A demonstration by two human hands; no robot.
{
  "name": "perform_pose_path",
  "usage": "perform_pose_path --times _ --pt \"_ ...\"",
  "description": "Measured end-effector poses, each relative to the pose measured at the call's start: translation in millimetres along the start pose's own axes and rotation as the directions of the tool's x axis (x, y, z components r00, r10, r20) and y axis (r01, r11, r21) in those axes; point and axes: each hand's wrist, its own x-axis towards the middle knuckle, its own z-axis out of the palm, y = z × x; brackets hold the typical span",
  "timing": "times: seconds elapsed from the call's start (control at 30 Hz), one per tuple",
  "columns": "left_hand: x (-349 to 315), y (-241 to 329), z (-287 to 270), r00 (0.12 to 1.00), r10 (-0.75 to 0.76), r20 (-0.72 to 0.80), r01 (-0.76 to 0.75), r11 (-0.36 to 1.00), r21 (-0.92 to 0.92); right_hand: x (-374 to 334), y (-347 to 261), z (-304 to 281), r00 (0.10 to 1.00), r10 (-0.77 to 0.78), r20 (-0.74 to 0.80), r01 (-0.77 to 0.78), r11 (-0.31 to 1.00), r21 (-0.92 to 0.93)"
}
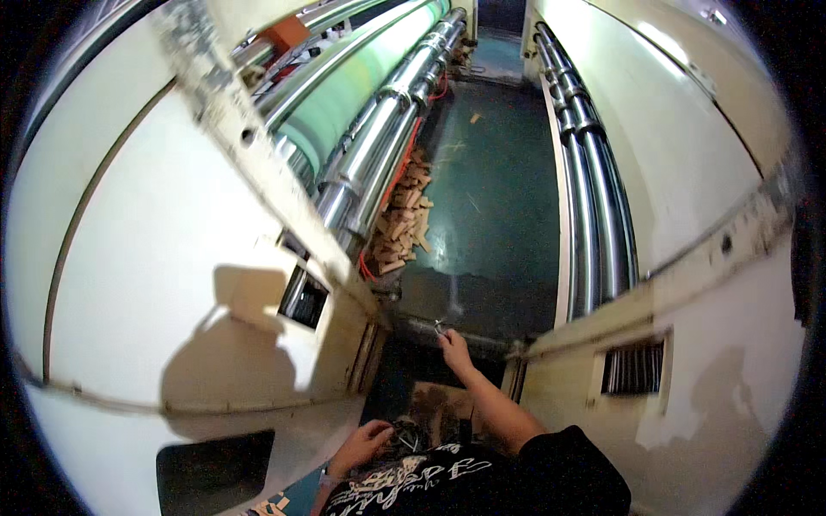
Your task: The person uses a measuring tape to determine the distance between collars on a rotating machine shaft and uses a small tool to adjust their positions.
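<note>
The right hand (453, 346) is closed on a small metal tool (439, 327); the left hand (370, 441), at its seven o'clock, is half-curled, grip unclear.

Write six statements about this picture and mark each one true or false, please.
The right hand holds a small shiny object. True.
The left hand is near the black T-shirt. True.
The left hand reaches farther forward than the right hand. False: the right hand does.
Cardboard scraps lie on the green floor. True.
The cardboard scraps line the rollers on the right. False: they line the left metal rollers.
The black T-shirt is plain. False: it has pale lettering.
</note>
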Motion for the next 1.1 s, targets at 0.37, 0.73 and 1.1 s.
perform_pose_path --times 0.37,0.73,1.1 --pt "245 219 -74 0.962 0.269 -0.045 -0.273 0.957 -0.099 327 -48 -136 0.943 0.065 -0.328 0.001 0.980 0.197" --pt "464 401 -126 0.967 -0.071 -0.243 -0.068 0.850 -0.523 662 -59 -223 0.993 0.116 -0.020 -0.117 0.988 -0.099" --pt "641 692 -195 0.983 0.064 -0.174 -0.137 0.883 -0.449 922 -173 -331 0.978 -0.050 0.201 0.031 0.995 0.095"
